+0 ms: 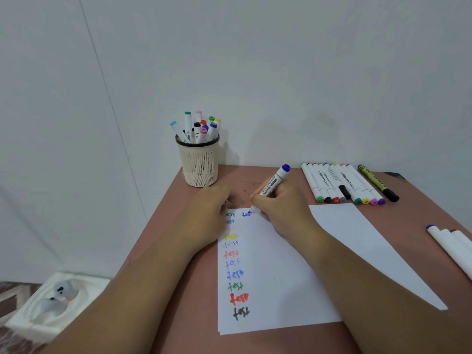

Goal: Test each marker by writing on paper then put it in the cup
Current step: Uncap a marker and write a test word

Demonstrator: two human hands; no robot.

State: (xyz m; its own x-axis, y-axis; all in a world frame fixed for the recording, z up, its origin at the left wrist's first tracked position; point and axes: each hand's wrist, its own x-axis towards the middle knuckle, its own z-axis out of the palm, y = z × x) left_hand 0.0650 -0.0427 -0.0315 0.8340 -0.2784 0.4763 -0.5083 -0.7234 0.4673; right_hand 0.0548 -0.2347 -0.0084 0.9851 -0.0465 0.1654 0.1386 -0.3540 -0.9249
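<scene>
My right hand (278,208) grips a blue whiteboard marker (277,178), its tip touching the top of the white paper (275,277) beside a fresh blue "test". A column of coloured "test" words runs down the paper's left side. My left hand (209,213) rests on the paper's top left corner, fingers curled down; I cannot see anything in it. The cream mesh cup (199,164) stands at the table's far left corner with several capped markers (198,127) in it.
A row of several white markers (339,183) with coloured caps lies at the far right of the brown table (178,290), a yellow-green marker (378,182) beside them. More white markers (452,246) lie at the right edge. A white box (56,300) sits on the floor at left.
</scene>
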